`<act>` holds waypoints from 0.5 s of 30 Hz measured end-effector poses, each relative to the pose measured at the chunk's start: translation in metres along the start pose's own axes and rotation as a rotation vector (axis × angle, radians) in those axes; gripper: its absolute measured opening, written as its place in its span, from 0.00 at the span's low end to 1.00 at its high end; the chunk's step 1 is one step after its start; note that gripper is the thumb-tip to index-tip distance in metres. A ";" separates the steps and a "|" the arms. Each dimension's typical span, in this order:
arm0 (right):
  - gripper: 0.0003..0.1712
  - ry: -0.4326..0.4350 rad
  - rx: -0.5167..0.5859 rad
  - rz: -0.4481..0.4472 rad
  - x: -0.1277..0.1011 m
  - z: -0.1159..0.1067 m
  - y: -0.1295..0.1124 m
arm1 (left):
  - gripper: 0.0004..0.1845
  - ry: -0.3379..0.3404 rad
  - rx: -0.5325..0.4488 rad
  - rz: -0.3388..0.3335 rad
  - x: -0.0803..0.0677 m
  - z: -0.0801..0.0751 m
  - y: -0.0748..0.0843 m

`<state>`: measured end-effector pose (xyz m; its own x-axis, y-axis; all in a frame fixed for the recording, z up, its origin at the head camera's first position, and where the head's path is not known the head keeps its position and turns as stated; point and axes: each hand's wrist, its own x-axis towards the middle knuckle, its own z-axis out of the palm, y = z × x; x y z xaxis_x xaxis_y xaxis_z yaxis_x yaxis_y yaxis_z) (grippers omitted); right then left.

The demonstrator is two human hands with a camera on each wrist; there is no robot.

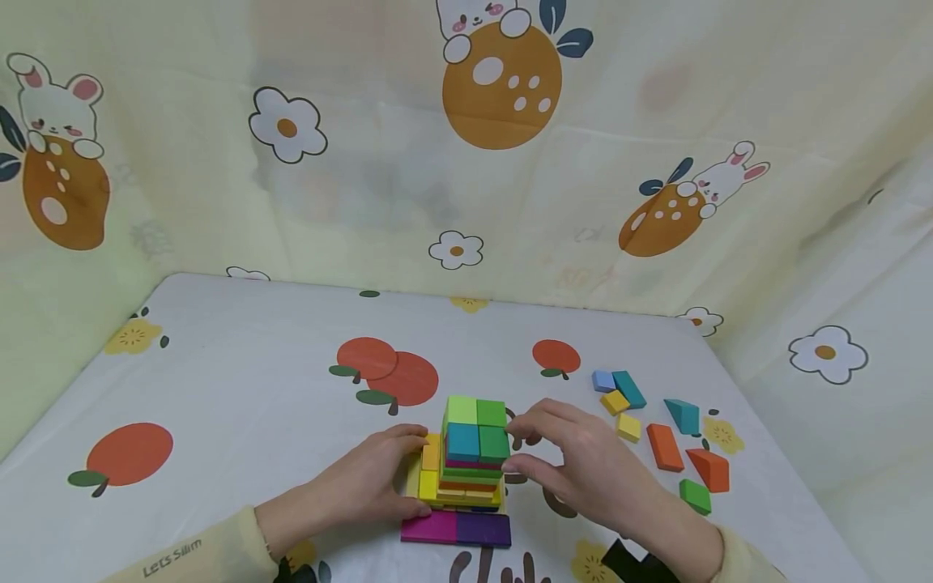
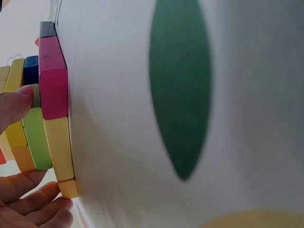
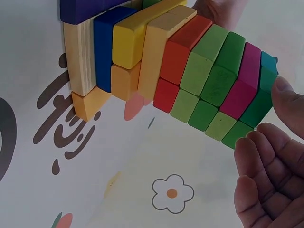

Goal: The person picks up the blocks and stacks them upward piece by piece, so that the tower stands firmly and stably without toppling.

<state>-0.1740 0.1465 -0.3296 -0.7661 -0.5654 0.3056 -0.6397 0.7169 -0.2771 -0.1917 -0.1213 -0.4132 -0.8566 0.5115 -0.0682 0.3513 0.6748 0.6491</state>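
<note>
My fingers [image 1: 397, 441] are on both sides of the stack [image 1: 466, 457] right now: left hand [image 1: 364, 482] laid flat against its lower left edge, fingers straight and together, steadying; right hand [image 1: 576, 465] curled at the top right, thumb and fingertips pinching the dark green block [image 1: 494, 444] on the upper layer. The table [image 1: 240, 389], under its fruit-print cloth, carries it all. The stack sits mid-front, between my hands, on a magenta-and-purple base [image 1: 455, 528], with yellow, orange, red and green layers rising to a four-block cap. I'd judge I'm squaring that top block into place; the next move calls for a light, level nudge while the left hand keeps bracing, since the layers look stepped and could slide. To the right lie loose blocks [image 1: 666, 441], well apart from the stack. No containers in view.
</note>
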 end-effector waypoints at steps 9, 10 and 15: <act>0.11 0.161 -0.016 0.011 0.005 -0.015 0.047 | 0.41 0.009 0.006 0.003 0.001 -0.001 0.000; 0.10 0.173 -0.023 0.030 0.005 -0.016 0.061 | 0.41 0.009 0.006 0.003 0.001 -0.001 0.000; 0.11 0.090 -0.036 0.252 -0.001 -0.013 0.132 | 0.41 -0.003 0.001 -0.005 0.000 0.000 0.000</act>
<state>-0.2569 0.2469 -0.3545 -0.8911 -0.3299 0.3116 -0.4258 0.8453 -0.3227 -0.1919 -0.1211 -0.4132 -0.8570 0.5099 -0.0739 0.3473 0.6777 0.6482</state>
